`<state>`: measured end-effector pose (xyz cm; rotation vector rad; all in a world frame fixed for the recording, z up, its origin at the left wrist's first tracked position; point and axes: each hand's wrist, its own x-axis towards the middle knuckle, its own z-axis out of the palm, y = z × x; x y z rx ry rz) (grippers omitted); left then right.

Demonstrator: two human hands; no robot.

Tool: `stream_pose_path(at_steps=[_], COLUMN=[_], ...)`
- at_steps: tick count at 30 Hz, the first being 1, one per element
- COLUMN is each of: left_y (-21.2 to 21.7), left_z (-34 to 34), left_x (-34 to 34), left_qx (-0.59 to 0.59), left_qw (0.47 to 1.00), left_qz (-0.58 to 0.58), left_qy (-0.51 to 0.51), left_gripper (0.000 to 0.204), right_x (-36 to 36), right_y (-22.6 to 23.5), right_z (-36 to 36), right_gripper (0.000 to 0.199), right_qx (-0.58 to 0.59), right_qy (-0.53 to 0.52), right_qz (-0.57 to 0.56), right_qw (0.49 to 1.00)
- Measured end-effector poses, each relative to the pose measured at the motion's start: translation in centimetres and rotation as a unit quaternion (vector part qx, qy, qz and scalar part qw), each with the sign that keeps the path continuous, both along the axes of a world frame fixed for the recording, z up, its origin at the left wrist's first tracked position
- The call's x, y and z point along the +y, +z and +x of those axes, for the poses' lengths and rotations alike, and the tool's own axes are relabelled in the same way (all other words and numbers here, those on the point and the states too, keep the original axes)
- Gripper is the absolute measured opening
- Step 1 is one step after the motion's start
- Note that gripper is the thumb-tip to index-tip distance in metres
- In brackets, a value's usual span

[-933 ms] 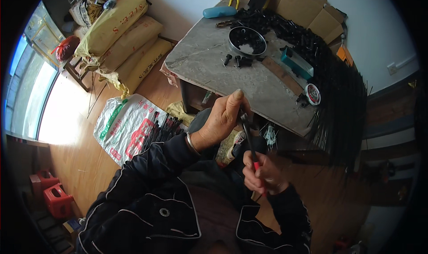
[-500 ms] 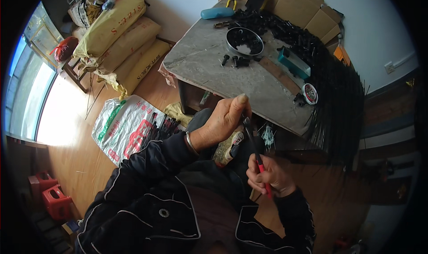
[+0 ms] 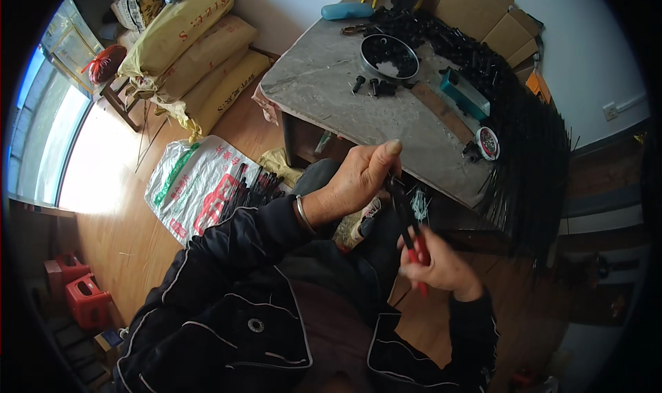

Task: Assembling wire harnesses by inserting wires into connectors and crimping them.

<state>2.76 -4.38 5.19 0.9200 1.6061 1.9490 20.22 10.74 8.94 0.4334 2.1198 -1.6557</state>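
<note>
My right hand grips a pair of long pliers with a black body and red handles. The handles stand a little apart, and motion blurs the fingers. Over the table's near edge, my left hand is closed with its thumb raised and a pale bracelet at the wrist. The plier jaws meet the underside of this hand. Whatever its fingers pinch there is dark and mostly hidden. Beyond the hands, small black bolt-like parts lie beside a metal bowl of black pieces.
On the grey table are a flat brown strip, a teal box, a small round tin and piled black parts. Long black rods hang off its right side. Stacked sacks, a white plastic bag and red stools stand left.
The plier handles have spread apart, and my right hand's grip has loosened somewhat. Both hands sit slightly farther right in the picture; the whole view has shifted a little too.
</note>
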Motion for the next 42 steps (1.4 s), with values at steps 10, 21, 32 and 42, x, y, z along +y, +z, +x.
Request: stream_pose_path(at_steps=[10,21,32,42], left_y=[0.5,0.7,1.1,1.0], left_z=[-0.4,-0.4,-0.9,-0.3], left_x=[-0.7,-0.8,-0.9,-0.8], left_qx=[-0.041,-0.073,-0.077,-0.062], left_qw=[0.998,0.994,0.987,0.990], left_qz=[0.005,-0.008,-0.022,-0.017], left_qy=[-0.050,-0.086,-0.136,-0.124], left_gripper=[0.063,0.062,0.065,0.060], right_x=[-2.3,0.5,0.2,-2.7], right_y=[-3.2,1.1,1.8,1.5], right_z=[0.9,-0.9,-1.2,-0.1], right_gripper=[0.038,0.021,0.031,0.038], right_qx=[-0.004,0.020,-0.070,-0.144], right_qy=[-0.058,0.014,0.015,-0.059], right_qz=[-0.525,-0.029,-0.192,-0.339], right_qw=[0.849,0.999,0.979,0.928])
